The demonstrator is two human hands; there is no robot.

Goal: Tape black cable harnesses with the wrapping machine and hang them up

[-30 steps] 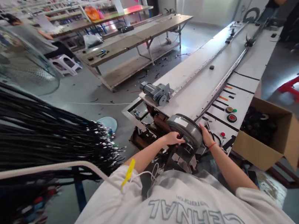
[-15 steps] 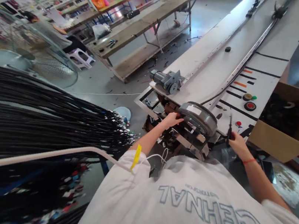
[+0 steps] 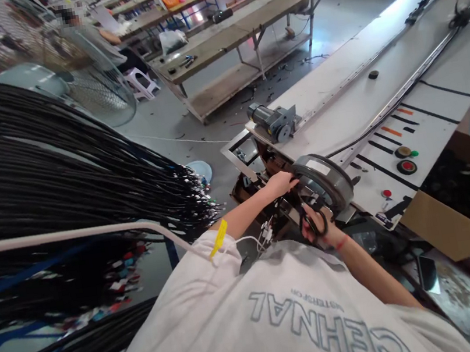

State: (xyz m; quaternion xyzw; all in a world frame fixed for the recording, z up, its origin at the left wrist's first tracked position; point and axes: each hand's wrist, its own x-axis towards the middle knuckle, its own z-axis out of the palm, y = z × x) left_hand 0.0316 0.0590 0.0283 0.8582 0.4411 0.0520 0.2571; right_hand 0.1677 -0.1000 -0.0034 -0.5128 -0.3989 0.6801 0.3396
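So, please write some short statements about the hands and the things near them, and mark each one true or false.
1. The right hand holds scissors. True.
2. The left hand rests flat on the cardboard box. False: it touches the left side of the grey drum; the box stands apart, to the right.
3. A thick bundle of black cables hangs to the left of the person. True.
4. The scissors lie on the floor. False: they are in the right hand, just below the drum.
5. A red button is on the white table, right of the drum. True.
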